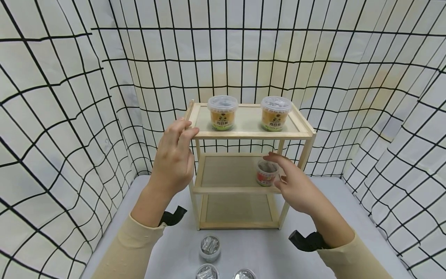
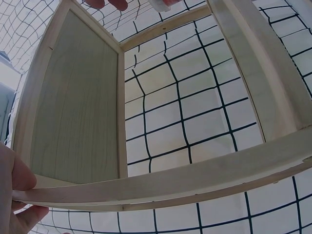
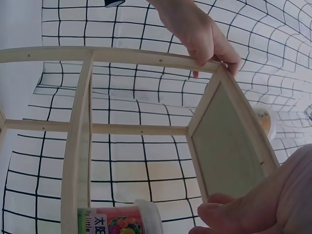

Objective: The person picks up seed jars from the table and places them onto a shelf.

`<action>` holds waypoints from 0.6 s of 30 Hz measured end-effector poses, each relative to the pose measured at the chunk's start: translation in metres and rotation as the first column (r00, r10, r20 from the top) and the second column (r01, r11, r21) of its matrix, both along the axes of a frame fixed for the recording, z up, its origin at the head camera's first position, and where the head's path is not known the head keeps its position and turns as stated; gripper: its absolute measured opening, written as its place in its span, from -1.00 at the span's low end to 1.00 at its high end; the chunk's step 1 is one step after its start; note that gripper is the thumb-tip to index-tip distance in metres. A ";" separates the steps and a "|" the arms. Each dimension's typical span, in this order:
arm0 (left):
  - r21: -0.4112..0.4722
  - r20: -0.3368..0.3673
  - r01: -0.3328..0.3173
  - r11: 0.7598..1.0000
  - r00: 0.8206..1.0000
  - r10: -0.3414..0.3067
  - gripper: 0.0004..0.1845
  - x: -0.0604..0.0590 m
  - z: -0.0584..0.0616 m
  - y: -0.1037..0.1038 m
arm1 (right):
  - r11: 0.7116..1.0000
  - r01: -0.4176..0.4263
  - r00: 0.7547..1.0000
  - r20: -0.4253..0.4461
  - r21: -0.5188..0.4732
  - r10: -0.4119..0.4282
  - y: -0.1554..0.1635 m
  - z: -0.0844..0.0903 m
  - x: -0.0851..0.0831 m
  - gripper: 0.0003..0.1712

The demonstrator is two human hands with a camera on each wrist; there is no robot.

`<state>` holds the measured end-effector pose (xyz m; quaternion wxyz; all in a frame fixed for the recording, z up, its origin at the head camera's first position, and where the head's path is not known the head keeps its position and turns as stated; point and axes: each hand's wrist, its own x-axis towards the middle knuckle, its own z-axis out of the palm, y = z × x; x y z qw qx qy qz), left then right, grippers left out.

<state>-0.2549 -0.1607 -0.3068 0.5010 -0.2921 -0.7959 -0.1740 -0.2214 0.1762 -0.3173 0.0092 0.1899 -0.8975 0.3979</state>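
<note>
A light wooden three-tier shelf (image 1: 240, 190) stands upright in front of me. My left hand (image 1: 175, 155) grips its top left front corner, thumb and fingers around the wooden edge. On the middle tier, towards the right, sits a small lidded plastic cup (image 1: 266, 176) with a red label; the right wrist view shows part of this red cup (image 3: 117, 220). My right hand (image 1: 296, 186) is beside it at the tier's right end, fingers extended and apart from the cup. Two clear-lidded cups with yellow and green labels, a left one (image 1: 223, 114) and a right one (image 1: 276, 114), stand on the top tier.
Several clear-lidded cups stand on the white table before the shelf, one nearest it (image 1: 210, 248) and others at the bottom edge. The bottom tier (image 1: 240, 224) lies close to the table. White walls with black grid netting (image 1: 226, 46) surround the table.
</note>
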 end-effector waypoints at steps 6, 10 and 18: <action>-0.004 0.008 0.001 1.000 1.000 -0.001 -0.48 0.001 0.000 0.000 | 1.000 -0.017 1.000 -0.025 -0.024 0.017 0.001 -0.004 0.017 -0.14; -0.011 0.010 0.003 1.000 1.000 -0.002 -0.47 0.001 0.000 -0.001 | 0.999 -0.032 0.998 -0.051 -0.036 0.030 0.002 -0.007 0.029 -0.11; -0.014 0.005 0.003 1.000 1.000 -0.003 -0.47 0.001 0.001 -0.001 | 0.998 -0.047 0.995 -0.093 -0.041 0.043 -0.001 -0.019 0.051 -0.04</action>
